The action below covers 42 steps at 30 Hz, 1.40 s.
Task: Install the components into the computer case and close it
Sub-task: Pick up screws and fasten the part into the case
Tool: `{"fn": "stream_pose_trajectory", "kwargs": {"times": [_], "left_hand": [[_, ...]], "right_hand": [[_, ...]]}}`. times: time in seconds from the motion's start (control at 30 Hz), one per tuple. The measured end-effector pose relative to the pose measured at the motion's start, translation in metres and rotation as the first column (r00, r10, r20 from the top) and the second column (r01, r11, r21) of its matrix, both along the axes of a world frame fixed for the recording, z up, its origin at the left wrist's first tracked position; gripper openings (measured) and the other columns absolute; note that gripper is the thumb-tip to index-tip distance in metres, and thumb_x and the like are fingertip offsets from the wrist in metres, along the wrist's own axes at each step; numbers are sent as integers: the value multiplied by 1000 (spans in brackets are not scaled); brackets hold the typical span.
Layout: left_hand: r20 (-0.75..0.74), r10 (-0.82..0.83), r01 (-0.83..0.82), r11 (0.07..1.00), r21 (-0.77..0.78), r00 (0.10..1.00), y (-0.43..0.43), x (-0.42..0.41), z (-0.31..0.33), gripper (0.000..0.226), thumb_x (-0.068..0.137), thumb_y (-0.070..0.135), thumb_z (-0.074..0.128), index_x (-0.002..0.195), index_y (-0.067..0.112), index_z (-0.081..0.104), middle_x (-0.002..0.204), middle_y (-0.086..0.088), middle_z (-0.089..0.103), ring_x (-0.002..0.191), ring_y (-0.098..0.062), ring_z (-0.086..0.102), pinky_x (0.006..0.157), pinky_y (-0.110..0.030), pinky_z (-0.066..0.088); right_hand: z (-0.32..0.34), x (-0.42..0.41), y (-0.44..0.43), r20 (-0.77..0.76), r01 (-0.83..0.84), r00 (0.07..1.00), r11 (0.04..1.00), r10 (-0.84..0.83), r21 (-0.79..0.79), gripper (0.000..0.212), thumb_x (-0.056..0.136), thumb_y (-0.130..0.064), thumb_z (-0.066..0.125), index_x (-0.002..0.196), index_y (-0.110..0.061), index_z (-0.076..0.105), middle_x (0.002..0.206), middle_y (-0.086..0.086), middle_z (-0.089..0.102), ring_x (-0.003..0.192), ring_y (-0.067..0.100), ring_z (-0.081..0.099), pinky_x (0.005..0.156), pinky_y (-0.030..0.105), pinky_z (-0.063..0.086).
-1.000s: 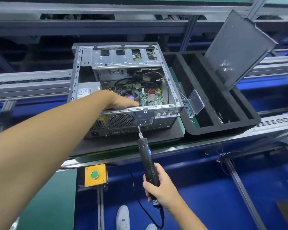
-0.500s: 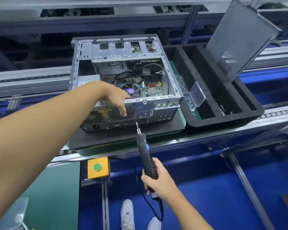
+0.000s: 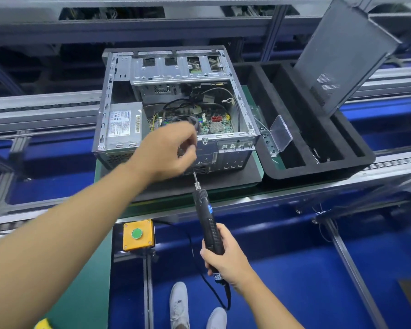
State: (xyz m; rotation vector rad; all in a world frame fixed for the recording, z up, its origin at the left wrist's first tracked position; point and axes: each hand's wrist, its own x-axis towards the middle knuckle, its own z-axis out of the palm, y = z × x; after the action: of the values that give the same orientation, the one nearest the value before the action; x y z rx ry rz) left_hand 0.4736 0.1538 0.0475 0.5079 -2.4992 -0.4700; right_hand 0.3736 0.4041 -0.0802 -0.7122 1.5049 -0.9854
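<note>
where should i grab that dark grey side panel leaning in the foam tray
Probably by its free side edges, coming from above and the near side: the dark grey metal side panel stands tilted with its lower edge in the black foam tray, so only the upper part is clear.

Left arm bare, stretched forward; left hand (image 3: 173, 150) blurred, fingers curled downward, grip unclear. Right hand (image 3: 223, 257) low, fingers wrapped round screwdriver (image 3: 206, 214) handle, tip forward.

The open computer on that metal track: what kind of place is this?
Probably a factory assembly line: the computer case sits on a conveyor track, near a yellow push-button box and a corded electric screwdriver.
</note>
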Motion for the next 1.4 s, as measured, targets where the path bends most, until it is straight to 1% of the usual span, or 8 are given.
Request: {"fn": "stream_pose_trajectory", "kwargs": {"times": [0.17, 0.43, 0.63, 0.87, 0.97, 1.07, 1.23, 1.4], "left_hand": [[10, 573, -452, 636, 626, 819, 44, -2, -41, 17, 90, 29, 49, 75, 25, 55, 62, 5, 61, 60, -12, 58, 58, -31, 49], [129, 634, -113, -66, 991, 762, 63, -26, -59, 19, 98, 24, 59, 97, 9, 71, 90, -6, 76, 72, -16, 71, 65, -27, 59], [103, 628, -10, -150, 989, 772, 69, -27, -62, 16, 100, 18, 56, 96, 12, 70, 83, 2, 76, 72, -10, 69, 71, -25, 54], [173, 561, -133, -111, 985, 810, 72, -20, -52, 19, 100, 16, 55, 103, 4, 70, 96, -8, 75, 79, -14, 69, 72, -26, 57], [348, 481, -572, 470, 672, 805, 62, -2, -33, 29, 100, 31, 54, 90, 14, 76, 79, 1, 74, 68, -11, 67, 70, -28, 56], [174, 399, -418, 904, 93, 900, 40, 9, 7, 24, 94, 39, 58, 85, 19, 68, 78, 6, 64, 73, -14, 57, 69, -30, 44], [637, 103, -183, 981, 60, 764, -34, -15, 44, 84, 72, 61, 74, 140, 18, 46, 138, -5, 45, 128, -24, 42, 107, -39, 37], [854, -92, -320, 902, 289, 512, -62, -41, 23, 40, 80, 34, 76, 107, 10, 57, 115, -11, 61, 90, -24, 54, 82, -35, 42]], "right_hand": [[2, 0, 0, 1, 16, 1000, 1000, -16, -22, 38, 82, -16, 67, 112, -39, 57, 87, 0, 62, 65, 17, 59, 65, 31, 57], [2, -1, 3, 0, 11, 1000, 1000, -11, -28, 42, 81, -19, 68, 116, -40, 56, 86, 0, 63, 62, 17, 60, 62, 30, 56], [1, -3, 3, 22, 16, 1000, 999, -15, -35, 42, 81, -19, 68, 116, -39, 56, 87, 2, 63, 62, 18, 59, 59, 34, 55], [1, 2, 2, 64, 9, 998, 999, -6, -50, 33, 84, -17, 67, 107, -38, 58, 86, 1, 63, 61, 20, 58, 58, 33, 54], [2, 4, 0, 88, 16, 996, 998, -11, -59, 33, 83, -18, 67, 109, -37, 58, 86, 1, 63, 62, 19, 57, 57, 32, 53], [3, 7, 0, 107, 24, 994, 997, -17, -67, 34, 82, -18, 67, 108, -37, 59, 87, 2, 63, 63, 20, 57, 57, 32, 52], [0, 14, 5, 108, 39, 994, 998, -33, -50, 30, 83, -18, 67, 105, -35, 59, 86, 3, 62, 63, 21, 57, 58, 34, 53], [2, 9, 8, 110, 30, 994, 997, -22, -69, 29, 84, -16, 67, 103, -35, 58, 86, 3, 62, 63, 19, 56, 58, 31, 52]]}}
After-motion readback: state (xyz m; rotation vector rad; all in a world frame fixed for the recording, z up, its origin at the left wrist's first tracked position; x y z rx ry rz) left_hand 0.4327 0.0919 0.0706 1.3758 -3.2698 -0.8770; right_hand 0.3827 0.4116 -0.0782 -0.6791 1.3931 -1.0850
